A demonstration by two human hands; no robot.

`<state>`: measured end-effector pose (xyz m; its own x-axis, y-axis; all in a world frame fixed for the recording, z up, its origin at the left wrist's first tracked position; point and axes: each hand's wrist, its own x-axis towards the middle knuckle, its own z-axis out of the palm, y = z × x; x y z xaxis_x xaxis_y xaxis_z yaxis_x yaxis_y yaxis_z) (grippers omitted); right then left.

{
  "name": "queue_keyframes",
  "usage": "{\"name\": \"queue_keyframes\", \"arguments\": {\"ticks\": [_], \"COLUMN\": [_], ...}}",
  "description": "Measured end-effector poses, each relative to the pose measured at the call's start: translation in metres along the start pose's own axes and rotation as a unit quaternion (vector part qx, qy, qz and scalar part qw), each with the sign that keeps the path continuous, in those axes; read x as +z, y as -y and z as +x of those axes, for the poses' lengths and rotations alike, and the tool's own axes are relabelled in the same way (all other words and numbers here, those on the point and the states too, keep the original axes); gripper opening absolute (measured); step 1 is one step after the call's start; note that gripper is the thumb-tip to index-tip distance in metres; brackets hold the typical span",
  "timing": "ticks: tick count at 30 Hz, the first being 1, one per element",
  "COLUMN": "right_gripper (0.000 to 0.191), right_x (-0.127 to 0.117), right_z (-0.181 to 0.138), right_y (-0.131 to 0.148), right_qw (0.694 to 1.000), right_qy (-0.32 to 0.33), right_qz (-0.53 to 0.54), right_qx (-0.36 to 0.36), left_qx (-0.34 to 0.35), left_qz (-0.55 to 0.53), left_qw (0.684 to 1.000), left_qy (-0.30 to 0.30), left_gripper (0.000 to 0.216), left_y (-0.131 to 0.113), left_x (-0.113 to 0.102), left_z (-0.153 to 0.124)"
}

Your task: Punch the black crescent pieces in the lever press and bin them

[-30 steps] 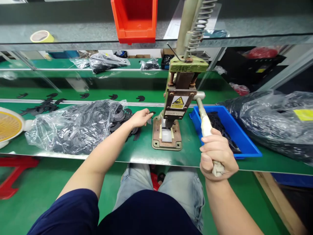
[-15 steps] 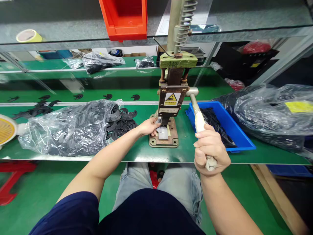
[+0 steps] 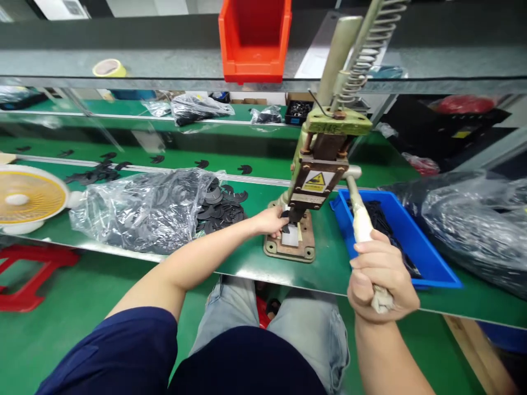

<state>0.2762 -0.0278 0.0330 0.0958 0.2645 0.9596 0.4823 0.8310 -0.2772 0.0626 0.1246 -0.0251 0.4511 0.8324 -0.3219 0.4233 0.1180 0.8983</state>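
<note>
The table [image 3: 242, 262] is green. The press [image 3: 320, 156] has a pale green top plate [image 3: 338, 124] and a rusty brown base [image 3: 307, 236]. Its sticker [image 3: 316, 181] is white, with a yellow triangle edged in black. The lever [image 3: 362, 222] has a creamy white wrap. The curved pieces [image 3: 222, 207] are black. The tray [image 3: 428, 247] is blue, the bin [image 3: 254, 69] orange-red, the fan [image 3: 35, 193] white and yellow, the shirt [image 3: 251, 359] navy.

A workshop of factory kind.
This is shown by a hand-lever press [image 3: 325, 159] with a warning label [image 3: 317, 181], placed on a green workbench [image 3: 247, 263] between a plastic bag [image 3: 135, 214] of black parts [image 3: 222, 211] and a blue tray [image 3: 415, 236]; an orange-red bin [image 3: 253, 68] is held by the metal shelf [image 3: 173, 60] above.
</note>
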Motion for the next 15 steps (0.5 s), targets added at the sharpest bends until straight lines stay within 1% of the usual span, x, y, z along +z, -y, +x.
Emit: {"name": "queue_keyframes", "arguments": {"ticks": [2,3,4,5,6,7,8,9,11,13,15], "right_gripper": [0.011,0.011,0.011,0.011,0.012,0.012,0.013,0.013,0.014,0.014,0.015], "right_x": [0.0,0.001,0.001,0.002,0.002,0.002,0.002,0.002,0.001,0.0,-0.001], "right_z": [-0.001,-0.001,-0.002,-0.002,-0.002,-0.002,-0.002,-0.002,-0.001,0.0,0.001], "right_y": [-0.003,-0.004,-0.005,-0.005,-0.005,-0.005,-0.005,-0.004,-0.003,-0.002,-0.001], "right_qw": [1.0,1.0,1.0,1.0,1.0,1.0,1.0,1.0,1.0,1.0,1.0], "right_qy": [-0.005,-0.008,-0.013,-0.018,-0.021,-0.022,-0.02,-0.016,-0.006,-0.001,0.003], "right_qz": [0.002,0.002,0.002,0.0,-0.002,-0.003,-0.003,-0.003,-0.003,-0.006,-0.009], "right_qx": [0.004,0.006,0.007,0.007,0.007,0.005,0.004,0.005,0.005,0.003,0.0], "left_qx": [0.058,0.09,0.117,0.135,0.132,0.11,0.08,0.045,-0.007,-0.028,-0.026], "left_qz": [0.015,0.041,0.084,0.141,0.209,0.279,0.34,0.391,0.461,0.487,0.489], "left_qw": [0.998,0.995,0.99,0.98,0.963,0.938,0.914,0.893,0.864,0.854,0.854], "left_qy": [0.029,0.029,0.008,-0.038,-0.112,-0.175,-0.206,-0.216,-0.201,-0.181,-0.174], "left_gripper": [0.027,0.025,0.024,0.022,0.019,0.02,0.024,0.03,0.042,0.048,0.048], "left_y": [0.006,0.01,0.014,0.018,0.022,0.026,0.03,0.034,0.042,0.048,0.051], "left_x": [-0.015,-0.028,-0.045,-0.064,-0.085,-0.105,-0.124,-0.139,-0.159,-0.165,-0.162], "left_z": [-0.002,-0.003,-0.003,-0.002,-0.001,0.001,0.004,0.008,0.016,0.024,0.03]}}
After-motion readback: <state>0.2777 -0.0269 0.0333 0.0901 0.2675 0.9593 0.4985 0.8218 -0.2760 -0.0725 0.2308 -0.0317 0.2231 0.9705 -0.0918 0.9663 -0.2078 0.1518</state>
